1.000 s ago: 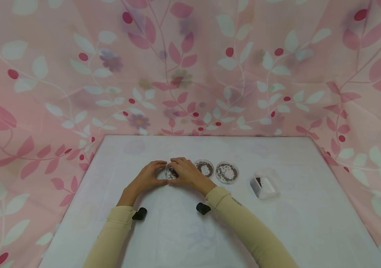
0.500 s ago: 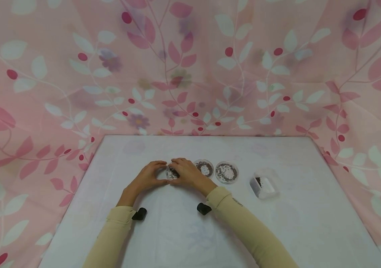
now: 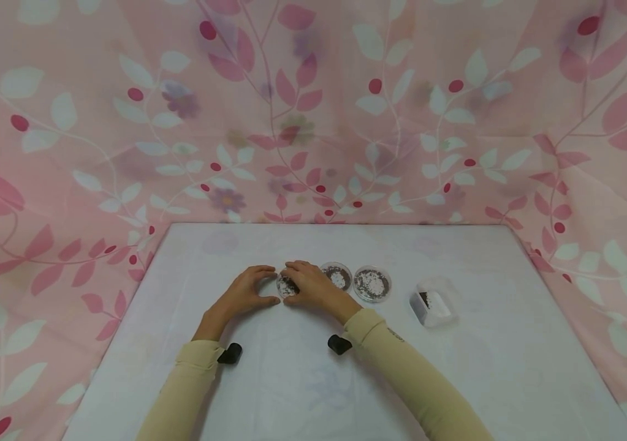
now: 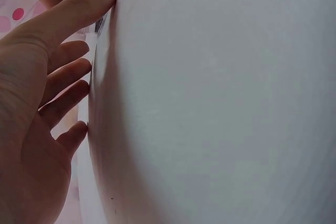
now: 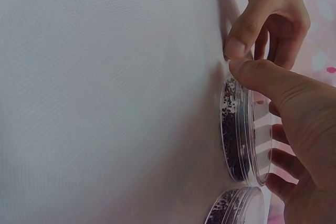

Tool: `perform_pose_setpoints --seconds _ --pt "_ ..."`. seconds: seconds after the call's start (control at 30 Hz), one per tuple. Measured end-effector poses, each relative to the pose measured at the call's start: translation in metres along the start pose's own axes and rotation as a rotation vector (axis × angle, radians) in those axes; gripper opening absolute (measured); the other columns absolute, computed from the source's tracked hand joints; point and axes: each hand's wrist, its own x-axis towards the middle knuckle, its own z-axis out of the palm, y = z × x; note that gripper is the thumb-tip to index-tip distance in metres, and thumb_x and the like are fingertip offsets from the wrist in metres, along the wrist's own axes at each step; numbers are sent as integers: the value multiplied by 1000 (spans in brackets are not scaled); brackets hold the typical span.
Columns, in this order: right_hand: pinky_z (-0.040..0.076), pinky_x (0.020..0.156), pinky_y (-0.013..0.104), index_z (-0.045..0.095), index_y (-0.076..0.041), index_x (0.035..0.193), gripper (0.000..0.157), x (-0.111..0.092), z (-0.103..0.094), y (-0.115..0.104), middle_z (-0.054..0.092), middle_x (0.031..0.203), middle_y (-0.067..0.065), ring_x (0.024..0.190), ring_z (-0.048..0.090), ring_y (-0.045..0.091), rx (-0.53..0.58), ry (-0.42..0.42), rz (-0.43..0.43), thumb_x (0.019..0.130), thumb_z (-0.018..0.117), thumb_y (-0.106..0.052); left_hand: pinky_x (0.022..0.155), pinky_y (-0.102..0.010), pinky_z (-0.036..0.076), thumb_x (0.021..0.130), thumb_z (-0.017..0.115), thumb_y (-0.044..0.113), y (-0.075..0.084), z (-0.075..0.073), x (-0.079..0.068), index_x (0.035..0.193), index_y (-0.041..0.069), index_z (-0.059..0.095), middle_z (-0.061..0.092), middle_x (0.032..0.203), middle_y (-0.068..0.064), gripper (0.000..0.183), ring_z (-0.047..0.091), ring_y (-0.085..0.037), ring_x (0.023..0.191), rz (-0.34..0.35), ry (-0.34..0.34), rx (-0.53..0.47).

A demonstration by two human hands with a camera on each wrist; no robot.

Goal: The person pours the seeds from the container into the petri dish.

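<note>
A round clear petri dish (image 3: 285, 286) with dark and white grains lies flat on the table, partly covered by my right hand (image 3: 311, 286). The right hand grips it by the rim, thumb on the near side and fingers on the far side; the right wrist view shows the dish (image 5: 239, 135) from its edge, with clear plastic above the grains. My left hand (image 3: 244, 291) stands just left of the dish, thumb and fingers spread in a loose curve. In the right wrist view, the left thumb is close to the right thumb.
Two similar dishes, a middle one (image 3: 338, 278) and a right one (image 3: 372, 283), stand in a row to the right. Farther right is a clear plastic box (image 3: 433, 304) holding some dark grains. Pink floral cloth (image 3: 313, 122) hangs behind the white table (image 3: 456, 380).
The right hand has slid the dish slightly to the right, toward the other dishes. The left hand has stayed nearly in place, so a small gap now shows between it and the dish.
</note>
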Motion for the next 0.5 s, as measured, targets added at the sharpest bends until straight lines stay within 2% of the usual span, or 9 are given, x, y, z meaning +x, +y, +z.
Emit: perform_pose_setpoints --seconds 0.3,0.5 --pt "32 119 45 49 -14 144 71 -8 1 1 42 154 10 145 36 29 1 18 0 87 70 -50 111 -55 39 78 83 39 12 2 -1 136 5 58 54 142 -12 72 46 -34 135 1 -1 35" --pt "31 118 51 45 -11 147 80 -31 -7 4 41 154 14 146 35 32 -26 174 22 86 66 -59 111 -54 39 78 77 53 34 -2 -3 144 7 49 50 146 -13 85 45 -33 137 -10 34 99"
